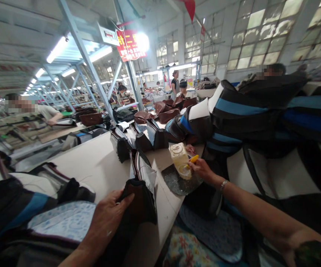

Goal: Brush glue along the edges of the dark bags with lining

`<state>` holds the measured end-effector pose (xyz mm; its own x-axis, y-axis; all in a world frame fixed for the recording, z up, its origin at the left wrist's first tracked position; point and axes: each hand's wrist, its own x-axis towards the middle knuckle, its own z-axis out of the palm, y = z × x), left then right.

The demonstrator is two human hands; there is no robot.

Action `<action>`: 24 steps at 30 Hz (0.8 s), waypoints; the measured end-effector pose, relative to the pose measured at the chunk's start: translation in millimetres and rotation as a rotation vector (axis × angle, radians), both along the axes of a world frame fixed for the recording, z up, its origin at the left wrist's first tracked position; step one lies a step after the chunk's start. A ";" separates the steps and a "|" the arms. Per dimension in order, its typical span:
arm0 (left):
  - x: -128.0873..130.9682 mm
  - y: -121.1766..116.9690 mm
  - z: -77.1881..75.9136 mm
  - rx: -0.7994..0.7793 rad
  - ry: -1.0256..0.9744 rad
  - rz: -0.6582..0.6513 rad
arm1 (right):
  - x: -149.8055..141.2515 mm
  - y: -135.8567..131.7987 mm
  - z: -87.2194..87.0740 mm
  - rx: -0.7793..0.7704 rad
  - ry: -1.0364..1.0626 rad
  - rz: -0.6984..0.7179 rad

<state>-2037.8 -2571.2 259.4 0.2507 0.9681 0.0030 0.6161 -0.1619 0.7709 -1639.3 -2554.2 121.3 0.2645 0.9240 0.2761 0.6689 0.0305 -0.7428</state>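
Dark brown handbag (141, 198) with a silvery lining, gripped at its lower edge by a worker's left hand (106, 218), fingers and thumb clamped closed around it, at the near edge of a long white work table (90, 167). To the right, the right hand (202, 170) reaches over the table, its fingertips pinching a small yellow tool (194, 159), whose exact kind is too small to tell. A metal bracelet (224, 184) circles that wrist. Just beyond the fingers, a pale translucent tub (179, 160) stands tilted on a dark grey speckled mat (174, 181) at the table's edge. Below the right arm lies a flower-print cloth (182, 248), and black-and-blue striped bags (241, 111) rise in a heap on the right. Along the table, dark handbags (156, 135) stand upright in a row, with brown leather bags (166, 113) piled beyond them. At far left, a co-worker in a pale shirt (48, 113) bends over another bench, while a second person (175, 84) stands farther down the factory floor beneath a red banner (129, 45) and tall paned windows (260, 35).
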 end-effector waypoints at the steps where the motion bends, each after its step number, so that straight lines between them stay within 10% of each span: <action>1: 0.3 0.5 -0.3 -0.008 -0.007 0.000 | 1.1 -2.3 -1.2 0.012 0.041 -0.019; 9: 1.0 2.7 -10.2 -0.031 -0.172 -0.015 | -0.6 -17.1 -9.4 0.099 0.070 0.047; 24: 8.7 8.1 -7.1 0.071 -0.320 -0.064 | -28.6 -46.2 38.2 0.174 -0.159 0.295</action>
<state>-2029.1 -2563.1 252.4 0.2867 0.9448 0.1584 0.3315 -0.2530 0.9089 -1668.0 -2600.5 159.5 -0.0648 0.8895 0.4523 0.7188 0.3560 -0.5971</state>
